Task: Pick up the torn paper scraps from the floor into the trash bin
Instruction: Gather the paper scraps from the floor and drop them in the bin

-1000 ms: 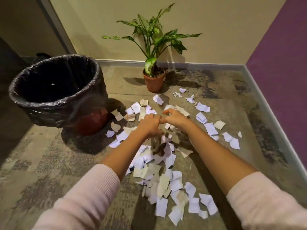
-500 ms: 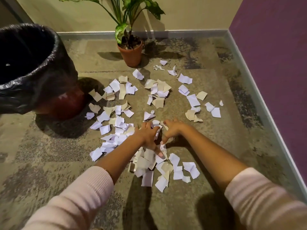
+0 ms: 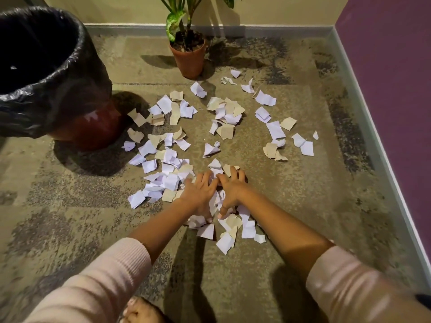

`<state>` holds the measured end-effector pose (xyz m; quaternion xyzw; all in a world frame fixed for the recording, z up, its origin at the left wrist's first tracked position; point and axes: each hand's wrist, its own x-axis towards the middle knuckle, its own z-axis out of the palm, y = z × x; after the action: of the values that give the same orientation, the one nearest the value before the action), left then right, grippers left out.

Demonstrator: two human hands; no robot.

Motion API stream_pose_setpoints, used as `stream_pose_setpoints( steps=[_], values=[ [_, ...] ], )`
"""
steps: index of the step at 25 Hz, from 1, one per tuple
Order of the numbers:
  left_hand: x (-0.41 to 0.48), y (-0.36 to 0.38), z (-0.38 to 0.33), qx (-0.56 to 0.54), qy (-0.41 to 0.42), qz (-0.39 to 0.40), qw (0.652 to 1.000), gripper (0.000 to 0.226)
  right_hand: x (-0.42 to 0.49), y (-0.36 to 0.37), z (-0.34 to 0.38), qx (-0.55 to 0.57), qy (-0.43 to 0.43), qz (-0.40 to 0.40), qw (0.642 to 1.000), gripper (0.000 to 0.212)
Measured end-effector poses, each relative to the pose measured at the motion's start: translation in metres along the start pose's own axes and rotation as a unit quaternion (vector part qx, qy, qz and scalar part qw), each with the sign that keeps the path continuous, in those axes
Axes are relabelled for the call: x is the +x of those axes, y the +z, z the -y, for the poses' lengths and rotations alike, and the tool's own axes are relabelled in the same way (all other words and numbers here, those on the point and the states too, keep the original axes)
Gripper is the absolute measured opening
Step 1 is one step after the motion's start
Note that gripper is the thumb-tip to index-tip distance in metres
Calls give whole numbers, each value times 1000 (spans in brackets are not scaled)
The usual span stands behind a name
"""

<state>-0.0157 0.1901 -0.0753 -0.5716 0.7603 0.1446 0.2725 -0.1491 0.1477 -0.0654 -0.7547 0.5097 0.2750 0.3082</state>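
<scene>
Torn paper scraps (image 3: 227,117), white and tan, lie scattered across the floor (image 3: 291,194) in loose clusters, the densest heap under a person's two hands near the middle of the head view. The left hand (image 3: 200,190) and right hand (image 3: 232,190) rest side by side, palms down, fingers spread over the pile and thumbs pointing back toward the body. Neither has closed on a bundle yet. The step appears to be raking a handful together. It would likely go best if the fingers sweep inward from both sides so the flat pieces ride up against each other, then the palms cup underneath and squeeze before lifting, since single sheets lying flush on the rough floor are hard to pinch and light pieces may slip out on the way. The trash bin (image 3: 77,73), lined with a black bag and open at the top, stands to the left, well apart from the hands, so a compact load matters for the carry. Most scraps remain on the floor. A potted plant (image 3: 187,59) stands at the back wall, and a purple wall (image 3: 384,78) closes the right.
</scene>
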Motion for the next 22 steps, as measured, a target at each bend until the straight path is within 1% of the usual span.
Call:
stream_pose_setpoints(
  steps=[3, 5, 7, 8, 10, 11, 13, 15, 17, 19, 22],
  values=[
    [-4, -1, 3, -94, 2, -56, 994, 102, -1, 10, 2, 3, -18, -56, 998, 111],
    [-7, -4, 7, -142, 22, -95, 985, 79, -2, 13, 3, 6, -34, -103, 994, 92],
    [-8, -3, 11, -169, 43, -125, 977, 61, 0, 14, 3, 15, -43, -136, 990, 74],
    [-8, -1, 13, -190, 42, -135, 972, 53, 1, 14, 4, 21, -46, -147, 988, 66],
    [-9, 2, 17, -248, 13, -142, 958, 35, 4, 12, 6, 40, -45, -164, 985, 58],
    [-8, 3, 19, -247, 2, -146, 958, 33, 6, 11, 6, 51, -42, -173, 983, 55],
    [-7, 3, 21, -194, -14, -160, 968, 43, 9, 6, 4, 75, -40, -198, 977, 53],
    [-7, 0, 23, -160, -41, -174, 971, 59, 13, -2, 1, 103, -44, -220, 969, 54],
    [-9, -5, 23, -167, -62, -175, 968, 74, 17, -13, -4, 116, -51, -231, 965, 58],
    [-14, -10, 29, -195, -88, -179, 960, 81, 23, -25, -9, 126, -40, -230, 964, 59],
    [-26, -11, 41, -150, -115, -179, 965, 95, 31, -38, -16, 144, -11, -226, 963, 56]
  ],
)
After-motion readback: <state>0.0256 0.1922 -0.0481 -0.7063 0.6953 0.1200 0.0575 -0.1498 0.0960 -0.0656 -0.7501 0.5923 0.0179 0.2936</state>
